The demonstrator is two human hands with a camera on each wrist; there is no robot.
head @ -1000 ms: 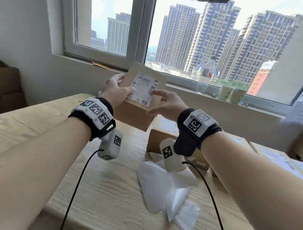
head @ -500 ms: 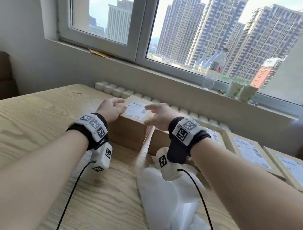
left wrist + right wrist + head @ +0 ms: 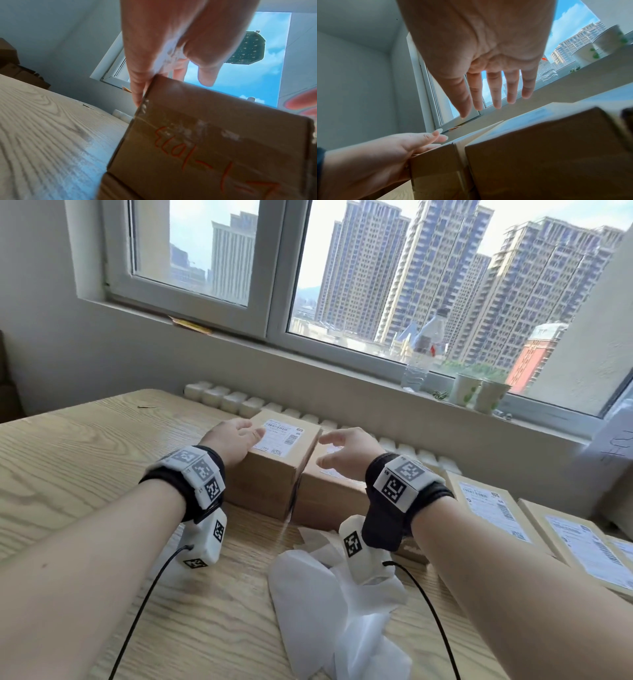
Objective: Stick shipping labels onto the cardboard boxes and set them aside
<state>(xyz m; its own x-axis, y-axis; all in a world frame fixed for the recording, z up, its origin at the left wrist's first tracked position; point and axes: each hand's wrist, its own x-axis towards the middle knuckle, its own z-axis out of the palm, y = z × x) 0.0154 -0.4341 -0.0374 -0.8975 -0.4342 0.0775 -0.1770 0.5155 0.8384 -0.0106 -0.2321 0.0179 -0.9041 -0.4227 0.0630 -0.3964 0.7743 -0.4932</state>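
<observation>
A small cardboard box (image 3: 270, 474) with a white shipping label (image 3: 280, 437) on top stands on the wooden table (image 3: 85, 460), tight against a second brown box (image 3: 329, 498) on its right. My left hand (image 3: 231, 440) rests on the labelled box's top left edge with its fingers stretched over the top. The left wrist view shows that box (image 3: 214, 148) with orange writing on its side, under the left hand (image 3: 171, 47). My right hand (image 3: 346, 455) hovers open above the second box, fingers spread and holding nothing; the right wrist view confirms the right hand (image 3: 488, 54) is clear of that box (image 3: 547, 155).
Two flat labelled boxes (image 3: 486, 505) (image 3: 582, 546) lie at the right. Crumpled white backing paper (image 3: 329, 594) sits between my forearms. A water bottle (image 3: 423, 350) and paper cups (image 3: 464, 390) stand on the window sill. A white radiator (image 3: 222, 398) runs behind the table.
The labelled box came down from in front of the window onto the table beside the second box. My right hand let go of it and lifted clear.
</observation>
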